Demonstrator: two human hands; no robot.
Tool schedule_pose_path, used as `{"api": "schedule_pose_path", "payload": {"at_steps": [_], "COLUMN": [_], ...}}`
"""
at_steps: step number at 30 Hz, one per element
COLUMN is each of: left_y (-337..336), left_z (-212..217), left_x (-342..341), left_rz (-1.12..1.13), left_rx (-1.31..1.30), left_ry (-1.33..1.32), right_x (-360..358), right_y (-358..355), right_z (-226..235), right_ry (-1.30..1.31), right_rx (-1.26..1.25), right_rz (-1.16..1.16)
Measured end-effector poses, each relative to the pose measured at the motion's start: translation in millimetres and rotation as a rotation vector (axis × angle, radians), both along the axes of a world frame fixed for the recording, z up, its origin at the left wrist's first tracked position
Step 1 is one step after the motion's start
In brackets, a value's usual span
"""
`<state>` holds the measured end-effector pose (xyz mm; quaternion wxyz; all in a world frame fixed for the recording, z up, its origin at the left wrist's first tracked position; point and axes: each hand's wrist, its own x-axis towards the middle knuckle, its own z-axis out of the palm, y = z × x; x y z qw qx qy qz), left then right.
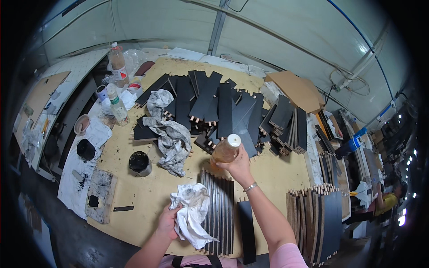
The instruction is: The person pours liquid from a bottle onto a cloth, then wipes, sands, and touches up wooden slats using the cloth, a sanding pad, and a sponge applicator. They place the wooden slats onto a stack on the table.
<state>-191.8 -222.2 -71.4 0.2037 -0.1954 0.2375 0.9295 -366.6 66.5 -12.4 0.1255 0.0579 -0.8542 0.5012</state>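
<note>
My left hand grips a white cloth with grey smudges, its loose end hanging over a row of boards on edge. In my right hand is a clear plastic bottle with a white cap and amber liquid, tilted above the table. The row's upper ends carry short wooden dowels. A single black board lies to the right of that row. Beyond the bottle is a loose heap of black boards with dowels, partly under crumpled stained cloths.
An open can of black paint stands left, near a dark cup and a stained board. A metal strip lies nearby. Bottles stand at the far left. More boards are stacked right; a person is beyond.
</note>
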Motion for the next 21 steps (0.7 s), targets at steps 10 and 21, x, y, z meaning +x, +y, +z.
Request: {"api": "schedule_pose_path", "payload": {"at_steps": [10, 21], "left_y": [-12, 94], "left_z": [7, 75], "left_x": [16, 21], "left_rz": [0.014, -0.195], "left_rx": [-0.067, -0.440], "left_ry": [0.037, 0.383], "right_x": [80, 395], "right_y": [61, 98], "right_z": [-51, -83], "right_ry": [-0.059, -0.507], "right_rx": [0.220, 0.670], "right_rz": [-0.152, -0.357]}}
